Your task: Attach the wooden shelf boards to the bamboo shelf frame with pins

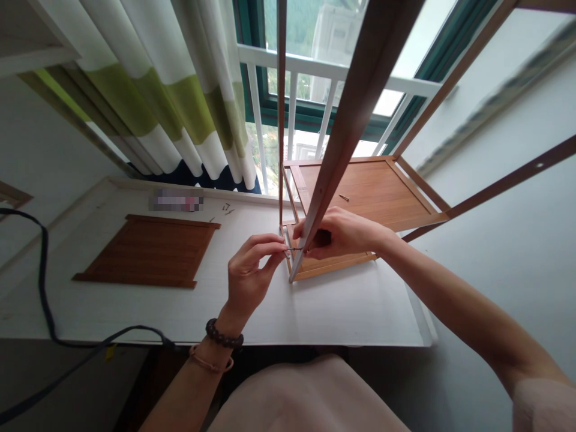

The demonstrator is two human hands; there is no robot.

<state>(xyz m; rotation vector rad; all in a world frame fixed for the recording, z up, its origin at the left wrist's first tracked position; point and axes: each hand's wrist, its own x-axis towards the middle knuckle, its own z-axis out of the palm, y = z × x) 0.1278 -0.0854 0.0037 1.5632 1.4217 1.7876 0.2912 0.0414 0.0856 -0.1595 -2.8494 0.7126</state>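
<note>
A brown wooden shelf frame stands tilted in front of me, its near post (335, 138) rising towards the camera. My left hand (252, 267) pinches a thin metal rod (294, 248) between thumb and fingertips; it points at the post's left side, low down. Whether this is a screw or a hex key I cannot tell. My right hand (342, 233) is closed around the same post from the right, with fingers partly hidden behind it. On the upper shelf panel (360, 183) lies a loose screw (344, 197). A lower shelf panel (342, 264) sits under my right hand.
On the white tabletop (252, 318) a separate brown wooden panel (153, 252) lies to the left. Behind it are several small metal parts (228, 208) and a blurred packet (175, 200). A black cable (42, 270) runs at far left. Curtain (180, 108) and window railing (315, 63) stand behind.
</note>
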